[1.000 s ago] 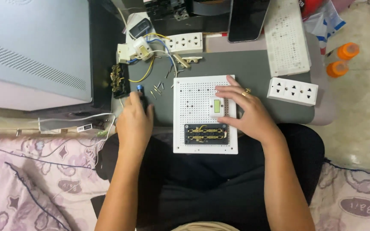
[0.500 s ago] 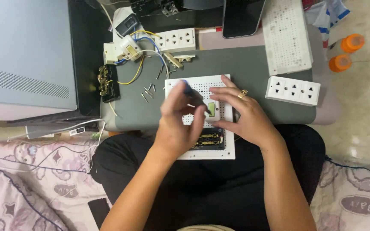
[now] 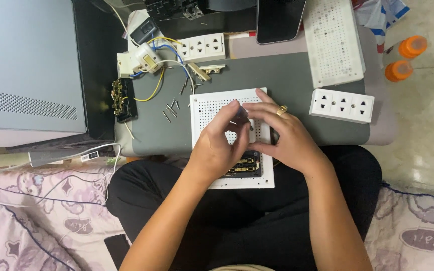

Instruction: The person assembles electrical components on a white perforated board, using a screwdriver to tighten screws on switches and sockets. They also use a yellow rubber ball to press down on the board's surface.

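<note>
A white perforated board (image 3: 207, 108) lies on my lap against the grey mat (image 3: 287, 75). A black socket insert with brass contacts (image 3: 247, 165) sits on its near part. My left hand (image 3: 217, 148) is over the board, its fingers closed on a small blue-handled screwdriver (image 3: 242, 113) that points down at the board's middle. My right hand (image 3: 285, 138), with a ring on it, meets it from the right. Its thumb and fingers pinch a small part right at the tool's tip; the part is mostly hidden.
Loose screws (image 3: 172, 108) and a black insert (image 3: 123, 100) lie left of the board, with coloured wires (image 3: 154, 83) behind. White triple sockets (image 3: 204, 47) (image 3: 341, 105), a long perforated plate (image 3: 333, 42), a dark phone (image 3: 280, 20) and two orange-capped bottles (image 3: 405, 57) ring the mat. A grey box (image 3: 26, 65) stands at left.
My left hand came from the loose screws at the left over to the board with the blue-handled tool. My right hand has lifted off the board and closed in on the tool's tip.
</note>
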